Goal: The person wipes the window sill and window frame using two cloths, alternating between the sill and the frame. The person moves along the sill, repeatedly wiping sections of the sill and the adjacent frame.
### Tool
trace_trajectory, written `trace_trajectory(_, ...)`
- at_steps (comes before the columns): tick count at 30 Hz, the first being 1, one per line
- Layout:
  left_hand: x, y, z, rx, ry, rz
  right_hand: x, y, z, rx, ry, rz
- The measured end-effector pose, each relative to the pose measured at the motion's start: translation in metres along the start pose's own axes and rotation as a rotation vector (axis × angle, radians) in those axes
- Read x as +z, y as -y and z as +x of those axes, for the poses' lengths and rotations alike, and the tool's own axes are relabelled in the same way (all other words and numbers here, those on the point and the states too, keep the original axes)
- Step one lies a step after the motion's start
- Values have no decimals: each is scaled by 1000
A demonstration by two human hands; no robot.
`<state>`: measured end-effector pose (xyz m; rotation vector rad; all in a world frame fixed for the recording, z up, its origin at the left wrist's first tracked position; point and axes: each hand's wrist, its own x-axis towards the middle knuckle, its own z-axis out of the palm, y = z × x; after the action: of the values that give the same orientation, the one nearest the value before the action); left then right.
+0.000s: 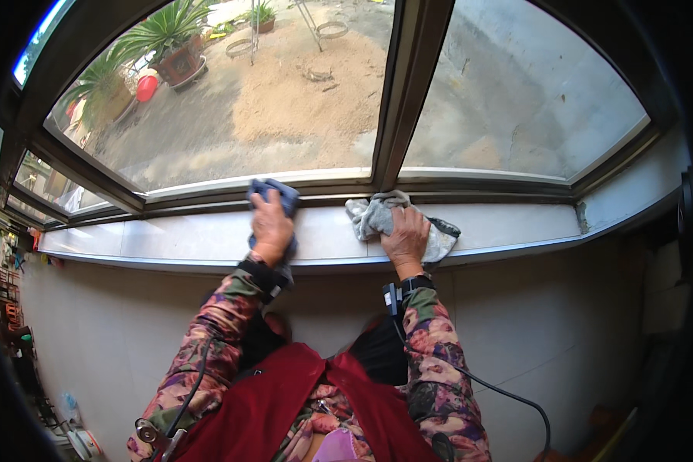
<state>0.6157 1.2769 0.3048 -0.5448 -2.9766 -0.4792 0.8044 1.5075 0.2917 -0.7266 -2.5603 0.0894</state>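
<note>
My left hand [271,226] grips a dark blue cloth [286,196], pressed against the lower rail of the window frame [329,189] and hanging down over the white tiled sill [179,238]. Further right, my right hand [407,234] holds a bunched grey-and-white cloth [384,211] on the same sill, just below the upright mullion [407,98]. A dark-edged corner of that cloth sticks out to the right and reaches the sill's front edge. The palms and the undersides of both cloths are hidden.
Behind the glass lie a sand heap [312,98], potted spiky plants [176,55] and a red bucket [146,88]. Black cables [508,392] run from the wrist bands. At the far left, chairs [6,283] stand on the tiled floor [110,323]. A wall [635,179] bounds the sill's right end.
</note>
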Motion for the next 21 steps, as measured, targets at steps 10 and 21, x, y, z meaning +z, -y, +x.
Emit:
trace_trajectory(10,-16,-132,-2,461,375,-391,-6,-2,0,-14,-25,-15)
trace_trajectory(21,-278,-230,53,864,-1047,-520,0,-5,-3,7,-3,-5)
